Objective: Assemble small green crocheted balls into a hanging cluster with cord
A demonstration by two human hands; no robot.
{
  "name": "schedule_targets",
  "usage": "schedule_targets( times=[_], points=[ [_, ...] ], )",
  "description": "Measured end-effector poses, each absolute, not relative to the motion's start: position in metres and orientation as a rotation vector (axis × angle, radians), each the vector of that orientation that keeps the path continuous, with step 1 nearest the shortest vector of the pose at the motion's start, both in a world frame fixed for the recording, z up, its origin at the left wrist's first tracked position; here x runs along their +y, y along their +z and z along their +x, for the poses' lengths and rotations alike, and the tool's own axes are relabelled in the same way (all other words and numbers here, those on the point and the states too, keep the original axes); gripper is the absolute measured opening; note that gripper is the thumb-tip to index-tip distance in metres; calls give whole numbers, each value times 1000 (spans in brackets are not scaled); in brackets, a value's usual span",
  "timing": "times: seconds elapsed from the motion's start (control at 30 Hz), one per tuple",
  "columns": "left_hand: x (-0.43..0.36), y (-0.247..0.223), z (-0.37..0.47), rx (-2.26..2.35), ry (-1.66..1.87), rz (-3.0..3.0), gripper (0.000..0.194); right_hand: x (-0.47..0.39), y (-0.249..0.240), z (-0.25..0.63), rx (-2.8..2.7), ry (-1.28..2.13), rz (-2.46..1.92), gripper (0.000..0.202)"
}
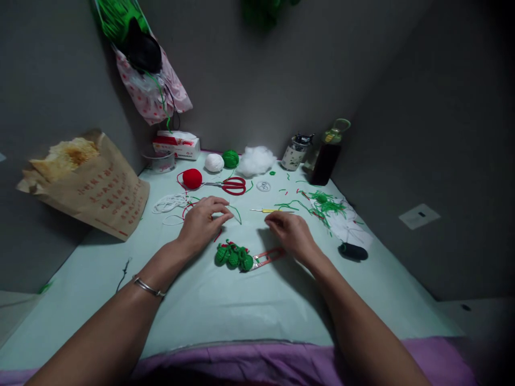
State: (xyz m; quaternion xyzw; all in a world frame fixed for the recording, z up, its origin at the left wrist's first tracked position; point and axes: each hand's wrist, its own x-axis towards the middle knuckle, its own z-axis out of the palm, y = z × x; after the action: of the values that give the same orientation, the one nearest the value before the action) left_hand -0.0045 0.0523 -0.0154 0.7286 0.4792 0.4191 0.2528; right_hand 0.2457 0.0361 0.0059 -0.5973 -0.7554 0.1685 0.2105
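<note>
My left hand (203, 222) is closed in a pinch, and a short strand of green yarn (238, 213) comes out by its fingertips. My right hand (292, 233) is also pinched; whatever its fingers hold is too small to make out. Just beyond its fingertips lies a crochet hook (270, 210) with a yellow handle. Between my forearms sit several small green crocheted pieces with red and white bits (233, 257). Touching them on the right is a pair of orange thread snips (269, 257), partly shaded by my right hand.
Red-handled scissors (233, 185), a red yarn ball (192, 178), a white ball (214, 162), a green ball (230, 158) and white stuffing (256, 161) lie behind. Green scraps (325, 206) and a dark bottle (325, 161) are right, a paper food bag (100, 187) left.
</note>
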Motion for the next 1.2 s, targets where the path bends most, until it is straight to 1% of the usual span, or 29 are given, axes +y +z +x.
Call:
schedule_targets(
  times=[0.07, 0.17, 0.3, 0.4, 0.5, 0.57, 0.7, 0.8, 0.87, 0.93, 1.0, 1.07, 1.2],
  points=[
    [57, -15, -11, 1367, 1213, 2033, 17, 39, 8, 254, -2153, 266, -1835, 16],
    [65, -15, -24, 1465, 1320, 2015, 23, 41, 6, 257, -2258, 161, -1969, 22],
    [76, -22, -35, 1609, 1350, 1972, 24, 44, -3, 249, -2339, 183, -1937, 15],
    [80, -33, -34, 1646, 1213, 2073, 30, 45, -6, 246, -2354, 214, -1891, 19],
    [81, -44, -30, 1589, 1076, 2233, 40, 45, -5, 246, -2308, 260, -1862, 16],
    [81, -48, -28, 1578, 1049, 2239, 40, 45, -5, 246, -2254, 316, -1819, 13],
    [81, -47, -30, 1609, 1068, 2147, 30, 50, -8, 245, -2165, 504, -1665, 15],
    [78, -38, -26, 1571, 1112, 1989, 22, 52, -8, 242, -1938, 875, -1456, 20],
    [71, -29, -19, 1424, 1148, 1669, 23, 49, -5, 238, -1723, 1133, -1281, 20],
    [61, -19, -8, 1241, 1138, 1469, 29, 43, 2, 234, -1601, 1254, -1160, 20],
    [50, -9, 5, 1069, 1074, 1365, 32, 35, 8, 229, -1555, 1317, -1078, 20],
    [39, -1, 15, 923, 973, 1284, 35, 28, 12, 225, -1546, 1451, -1019, 23],
    [30, 6, 22, 866, 974, 1229, 31, 22, 11, 222, -1595, 1793, -1029, 30]
  ],
)
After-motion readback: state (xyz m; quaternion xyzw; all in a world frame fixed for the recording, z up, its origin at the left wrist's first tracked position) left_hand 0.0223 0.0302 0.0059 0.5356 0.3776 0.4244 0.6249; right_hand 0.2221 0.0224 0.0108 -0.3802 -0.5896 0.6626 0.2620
